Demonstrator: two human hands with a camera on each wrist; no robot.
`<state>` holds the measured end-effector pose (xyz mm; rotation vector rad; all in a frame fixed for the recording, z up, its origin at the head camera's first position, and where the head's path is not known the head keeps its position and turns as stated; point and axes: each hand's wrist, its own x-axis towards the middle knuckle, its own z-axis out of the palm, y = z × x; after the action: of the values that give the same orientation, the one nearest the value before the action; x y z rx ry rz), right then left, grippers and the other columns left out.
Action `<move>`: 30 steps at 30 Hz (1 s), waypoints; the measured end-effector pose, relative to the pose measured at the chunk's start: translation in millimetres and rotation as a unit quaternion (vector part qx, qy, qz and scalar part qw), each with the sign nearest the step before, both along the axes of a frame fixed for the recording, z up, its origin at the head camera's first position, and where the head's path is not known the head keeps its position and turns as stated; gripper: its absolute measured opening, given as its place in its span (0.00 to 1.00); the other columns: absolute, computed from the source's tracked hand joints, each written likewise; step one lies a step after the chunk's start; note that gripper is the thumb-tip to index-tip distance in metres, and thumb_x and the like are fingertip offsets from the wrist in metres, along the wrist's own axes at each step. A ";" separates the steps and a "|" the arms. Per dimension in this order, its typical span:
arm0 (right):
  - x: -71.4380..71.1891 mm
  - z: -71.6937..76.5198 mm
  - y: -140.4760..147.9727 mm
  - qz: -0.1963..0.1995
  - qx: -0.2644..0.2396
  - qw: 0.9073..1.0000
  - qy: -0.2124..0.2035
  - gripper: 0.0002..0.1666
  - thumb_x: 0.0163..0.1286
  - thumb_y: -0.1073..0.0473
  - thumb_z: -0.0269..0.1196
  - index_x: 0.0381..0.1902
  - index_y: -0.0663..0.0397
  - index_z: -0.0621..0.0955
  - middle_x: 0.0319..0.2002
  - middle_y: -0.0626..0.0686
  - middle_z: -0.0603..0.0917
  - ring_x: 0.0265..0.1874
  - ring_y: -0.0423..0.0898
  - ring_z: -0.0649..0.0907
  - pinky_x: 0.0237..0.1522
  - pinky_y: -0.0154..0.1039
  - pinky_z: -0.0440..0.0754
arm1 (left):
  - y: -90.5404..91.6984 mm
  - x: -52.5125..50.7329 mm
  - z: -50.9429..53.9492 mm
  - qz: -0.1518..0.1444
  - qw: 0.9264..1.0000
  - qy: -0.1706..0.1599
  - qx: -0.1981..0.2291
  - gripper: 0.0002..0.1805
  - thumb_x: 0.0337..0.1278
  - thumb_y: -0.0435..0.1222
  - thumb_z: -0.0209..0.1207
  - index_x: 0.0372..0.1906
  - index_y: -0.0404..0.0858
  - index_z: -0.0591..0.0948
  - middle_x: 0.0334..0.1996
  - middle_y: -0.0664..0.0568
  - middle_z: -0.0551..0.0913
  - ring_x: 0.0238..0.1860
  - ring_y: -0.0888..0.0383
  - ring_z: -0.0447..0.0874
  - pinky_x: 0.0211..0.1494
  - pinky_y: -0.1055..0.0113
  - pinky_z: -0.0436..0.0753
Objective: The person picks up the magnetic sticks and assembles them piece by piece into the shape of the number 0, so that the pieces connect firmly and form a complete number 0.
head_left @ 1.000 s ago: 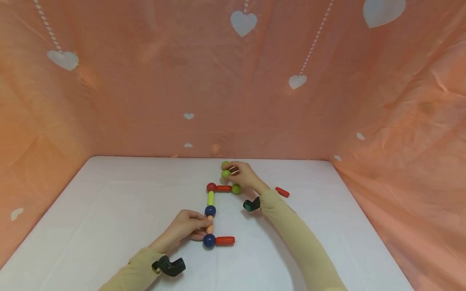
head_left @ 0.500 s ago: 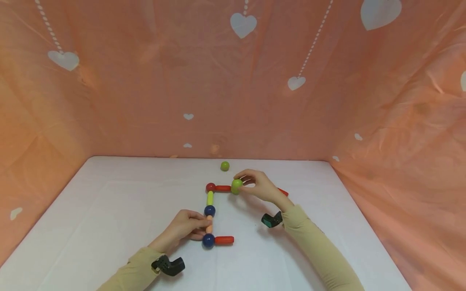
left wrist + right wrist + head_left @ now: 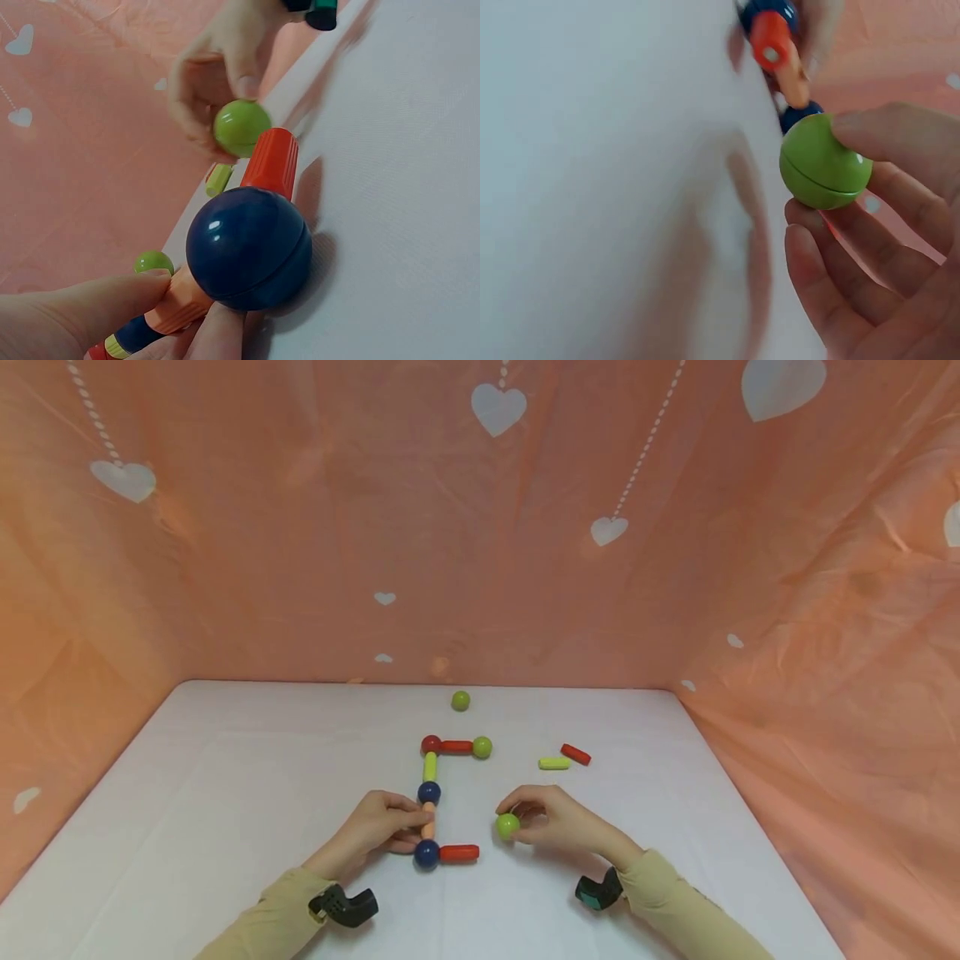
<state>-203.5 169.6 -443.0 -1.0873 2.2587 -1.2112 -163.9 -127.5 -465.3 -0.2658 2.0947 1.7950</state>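
My left hand (image 3: 378, 822) pinches an orange rod (image 3: 180, 301) between two dark blue balls, the nearer blue ball (image 3: 427, 854) and the farther blue ball (image 3: 429, 792). A red rod (image 3: 459, 853) sticks out to the right from the nearer ball. Beyond the farther one, a yellow-green rod (image 3: 430, 767) leads to a red ball (image 3: 431, 745), then another red rod (image 3: 457, 747) ending in a green ball (image 3: 482, 747). Between thumb and fingers, my right hand (image 3: 558, 818) holds a second green ball (image 3: 826, 163), apart from the near red rod's free end.
One more green ball (image 3: 461, 700) lies near the back edge of the white table (image 3: 300, 735). To the right, a loose yellow-green rod (image 3: 554, 763) lies beside a loose red rod (image 3: 576, 754). Orange cloth (image 3: 450, 527) with white hearts hangs behind.
My right hand has brought the green ball from the back, past the far rod's end, toward me and to the right. My left hand keeps its hold on the orange rod.
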 end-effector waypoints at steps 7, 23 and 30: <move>17.9 -10.9 -1.3 0.011 0.007 0.999 -0.029 0.19 0.62 0.57 0.69 0.52 0.49 0.80 0.47 0.42 0.81 0.45 0.41 0.80 0.51 0.37 0.78 | -0.5 0.1 -1.8 -0.002 1.000 -0.003 0.003 0.18 0.55 0.36 0.66 0.45 0.26 0.80 0.31 0.44 0.84 0.27 0.56 0.84 0.32 0.64 0.85; 25.0 -20.1 -16.5 0.003 -0.021 0.999 -0.037 0.18 0.62 0.56 0.68 0.50 0.49 0.80 0.45 0.43 0.82 0.44 0.41 0.81 0.51 0.37 0.79 | 0.4 1.8 -1.5 0.007 1.000 -0.002 0.007 0.19 0.54 0.37 0.67 0.45 0.26 0.80 0.32 0.44 0.84 0.27 0.56 0.84 0.32 0.64 0.85; 25.6 -17.9 -16.2 0.002 -0.023 0.999 -0.041 0.19 0.62 0.56 0.68 0.51 0.49 0.80 0.46 0.43 0.82 0.45 0.42 0.80 0.52 0.37 0.78 | -3.8 10.4 2.6 -0.007 1.000 -0.002 0.011 0.21 0.53 0.42 0.68 0.44 0.28 0.81 0.33 0.45 0.84 0.31 0.55 0.84 0.36 0.63 0.85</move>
<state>-177.8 153.4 -460.9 -1.0378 2.1763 -1.2882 -153.4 -131.2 -462.7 -0.2493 2.0670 1.8074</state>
